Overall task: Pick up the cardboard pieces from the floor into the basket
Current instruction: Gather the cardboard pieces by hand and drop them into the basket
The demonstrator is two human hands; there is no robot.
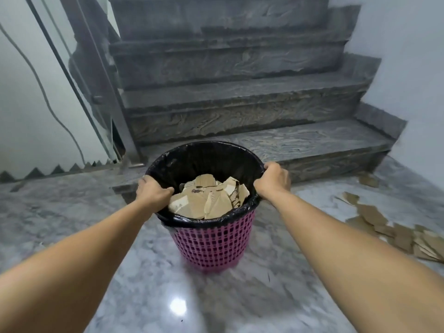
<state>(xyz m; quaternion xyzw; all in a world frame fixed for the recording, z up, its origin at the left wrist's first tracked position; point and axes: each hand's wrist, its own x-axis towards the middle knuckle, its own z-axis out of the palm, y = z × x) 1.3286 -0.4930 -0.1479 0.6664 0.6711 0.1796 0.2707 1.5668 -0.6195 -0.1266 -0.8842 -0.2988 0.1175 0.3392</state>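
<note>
**binwatcher:** While both hands grip the basket (211, 241) rim — left hand (153, 191), right hand (274, 181), fingers curled over the liner (204, 159) — loose cardboard pieces (394, 231) lie on the floor (276, 284), right.

**tilefan:** Liner could slip off, or a tilt spills the cardboard inside.

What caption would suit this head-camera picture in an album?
Both hands, left hand and right hand, grip the black-lined pink plastic basket holding torn cardboard pieces; more brown cardboard scraps lie on the marble floor.
</note>
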